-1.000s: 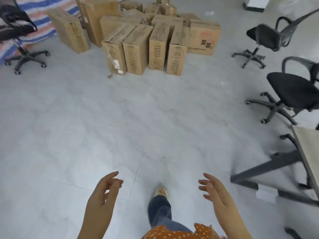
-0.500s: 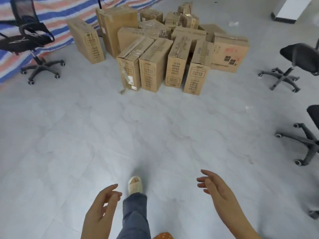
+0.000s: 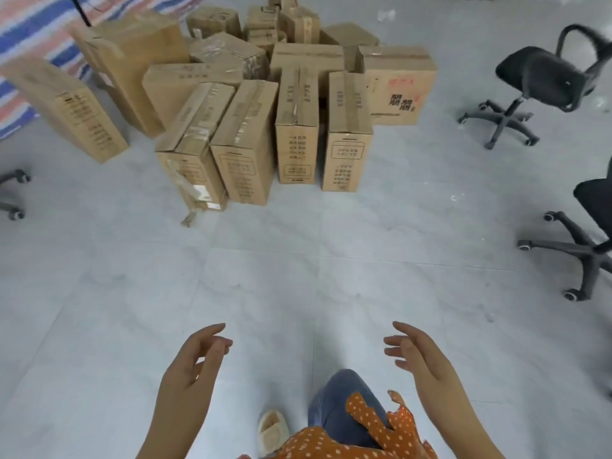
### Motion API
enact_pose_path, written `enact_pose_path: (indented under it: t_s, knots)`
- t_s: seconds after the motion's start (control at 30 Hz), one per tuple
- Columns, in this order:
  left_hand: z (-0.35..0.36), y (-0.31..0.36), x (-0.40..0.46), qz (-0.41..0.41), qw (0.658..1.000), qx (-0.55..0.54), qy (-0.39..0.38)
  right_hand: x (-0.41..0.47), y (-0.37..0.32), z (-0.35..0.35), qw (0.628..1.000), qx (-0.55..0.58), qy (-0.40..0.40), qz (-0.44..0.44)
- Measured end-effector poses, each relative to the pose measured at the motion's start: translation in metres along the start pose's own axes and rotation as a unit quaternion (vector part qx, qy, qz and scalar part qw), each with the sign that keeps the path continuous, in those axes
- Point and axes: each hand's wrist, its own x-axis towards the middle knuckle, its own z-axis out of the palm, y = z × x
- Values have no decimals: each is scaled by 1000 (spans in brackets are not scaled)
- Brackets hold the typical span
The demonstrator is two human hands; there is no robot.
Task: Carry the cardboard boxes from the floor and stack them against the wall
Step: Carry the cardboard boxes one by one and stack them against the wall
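Observation:
Several brown cardboard boxes stand in a cluster on the grey tile floor ahead of me, most upright on their narrow ends. One box leans apart at the left, and a wider printed box sits at the right rear. My left hand and my right hand hover low in front of me, both empty with loosely curled, parted fingers. They are well short of the boxes, about two tiles away.
Two black office chairs stand on the right, one at the rear and one nearer. Another chair's wheeled base shows at the left edge. A striped red, white and blue tarp lies behind the boxes. My leg and slipper are below.
I have walked toward the boxes, which now appear larger and closer. The table at the right has left the view. Both hands stay empty and raised.

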Motion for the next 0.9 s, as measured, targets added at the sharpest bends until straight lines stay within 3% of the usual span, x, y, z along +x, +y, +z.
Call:
enact_pose_path:
  t_s: [0.2,0.53,0.9]
  knots:
    - [69,48,123,-1,1000,-1,-23,127,-31,-16,1000,4,30,2]
    - [203,153,299,-10,999,-2,-33,351,-129,-103,999,0,39,-12]
    - [289,208,520,-33,997,25,-62,567,-180,-113,996,27,78,18]
